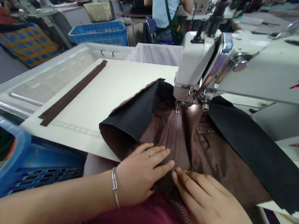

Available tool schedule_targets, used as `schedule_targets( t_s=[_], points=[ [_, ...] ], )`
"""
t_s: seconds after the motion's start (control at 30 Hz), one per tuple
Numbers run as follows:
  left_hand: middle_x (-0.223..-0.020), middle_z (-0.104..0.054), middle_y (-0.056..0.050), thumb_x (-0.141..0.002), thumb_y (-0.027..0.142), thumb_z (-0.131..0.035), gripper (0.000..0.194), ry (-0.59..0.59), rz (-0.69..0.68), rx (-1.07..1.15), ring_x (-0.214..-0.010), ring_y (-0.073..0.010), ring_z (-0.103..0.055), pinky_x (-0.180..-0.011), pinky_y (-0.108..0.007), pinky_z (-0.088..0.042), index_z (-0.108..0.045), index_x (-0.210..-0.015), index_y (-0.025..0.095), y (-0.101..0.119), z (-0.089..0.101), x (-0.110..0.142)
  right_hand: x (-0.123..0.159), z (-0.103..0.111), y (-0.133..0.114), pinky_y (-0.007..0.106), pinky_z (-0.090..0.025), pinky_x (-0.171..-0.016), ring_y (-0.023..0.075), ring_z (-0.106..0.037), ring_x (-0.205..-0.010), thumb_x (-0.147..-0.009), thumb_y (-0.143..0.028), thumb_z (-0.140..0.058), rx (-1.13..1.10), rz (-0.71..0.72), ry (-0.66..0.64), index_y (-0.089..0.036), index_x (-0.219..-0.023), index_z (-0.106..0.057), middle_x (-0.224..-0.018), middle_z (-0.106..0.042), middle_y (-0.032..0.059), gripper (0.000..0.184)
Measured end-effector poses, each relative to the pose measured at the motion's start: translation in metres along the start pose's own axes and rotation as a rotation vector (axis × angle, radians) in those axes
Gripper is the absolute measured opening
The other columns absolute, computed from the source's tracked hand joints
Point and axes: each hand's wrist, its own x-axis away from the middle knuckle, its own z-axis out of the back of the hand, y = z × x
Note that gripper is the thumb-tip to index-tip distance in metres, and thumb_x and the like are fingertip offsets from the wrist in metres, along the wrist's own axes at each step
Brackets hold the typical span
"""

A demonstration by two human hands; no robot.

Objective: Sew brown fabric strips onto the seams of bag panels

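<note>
A brown leather-like garment piece (183,144) with a dark lining lies beneath the sewing machine's presser foot (177,107), and a long seam runs from there toward me. My left hand (143,172), with a ring and a silver bracelet, rests flat on the brown material left of that seam, fingers spread. Just right of the seam, my right hand (209,204) lies on the near part of the garment, fingers stretched out and close together. The fingertips of both hands almost meet. The garment's near edge is partly hidden by my hands.
The white sewing machine (266,67) fills the right side. Brown strips (73,93) and a ruler marking (75,127) are on the white tabletop (126,74). A blue crate (45,165) stands at left, a translucent plastic tray (43,76) beyond. A co-worker (165,10) sits ahead.
</note>
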Motion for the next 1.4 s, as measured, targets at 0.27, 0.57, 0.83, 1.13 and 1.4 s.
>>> schedule_targets(
  t_s=[0.27,0.57,0.83,1.13,1.4],
  points=[
    [-0.147,-0.041,-0.016,-0.082,0.038,-0.061,0.062,0.011,-0.001,-0.016,-0.134,-0.0319,-0.04,-0.11,-0.052,-0.03,-0.045,-0.137,0.017,-0.01,0.004,-0.014,-0.004,-0.004,0.012,0.038,-0.041,-0.092,0.0215,-0.054,-0.107,-0.094,-0.014,-0.037,-0.012,0.0,-0.029,-0.011,-0.125,-0.059,-0.115,-0.065,0.0055,0.038],
    [-0.149,-0.041,-0.014,-0.084,0.034,-0.061,0.059,0.037,0.014,-0.078,-0.136,-0.0292,-0.04,-0.111,-0.049,-0.031,-0.046,-0.138,0.017,-0.026,0.004,-0.031,-0.013,-0.006,0.026,0.039,-0.043,-0.091,0.023,-0.054,-0.107,-0.095,-0.014,-0.039,-0.003,-0.003,-0.048,-0.011,-0.125,-0.06,-0.116,-0.065,0.0066,0.036],
    [-0.155,-0.028,-0.013,-0.085,0.036,-0.062,0.071,0.008,0.037,-0.177,-0.142,-0.0276,-0.029,-0.116,-0.048,-0.024,-0.032,-0.146,0.014,-0.032,0.0,-0.037,-0.022,-0.011,0.033,0.04,-0.047,-0.088,0.0234,-0.056,-0.105,-0.093,-0.015,-0.049,-0.03,-0.03,-0.019,-0.011,-0.125,-0.06,-0.117,-0.065,0.0085,0.033],
    [-0.107,-0.071,-0.004,-0.096,0.021,-0.051,0.019,0.388,-0.25,-0.106,-0.099,-0.0154,-0.063,-0.089,-0.032,-0.05,-0.063,-0.11,0.016,-0.033,-0.012,-0.013,-0.016,-0.015,0.035,0.039,-0.049,-0.086,0.0211,-0.057,-0.1,-0.086,-0.012,-0.063,-0.198,-0.026,0.078,-0.014,-0.123,-0.06,-0.112,-0.067,0.0074,0.036],
    [-0.091,-0.071,-0.003,-0.095,0.018,-0.051,0.014,0.434,-0.285,-0.119,-0.085,-0.0145,-0.063,-0.076,-0.03,-0.05,-0.064,-0.098,0.014,-0.024,-0.006,-0.021,-0.017,-0.016,0.034,0.038,-0.05,-0.084,0.0212,-0.058,-0.099,-0.086,-0.013,-0.062,-0.216,-0.023,0.091,-0.013,-0.119,-0.061,-0.111,-0.067,0.0078,0.033]
  ],
)
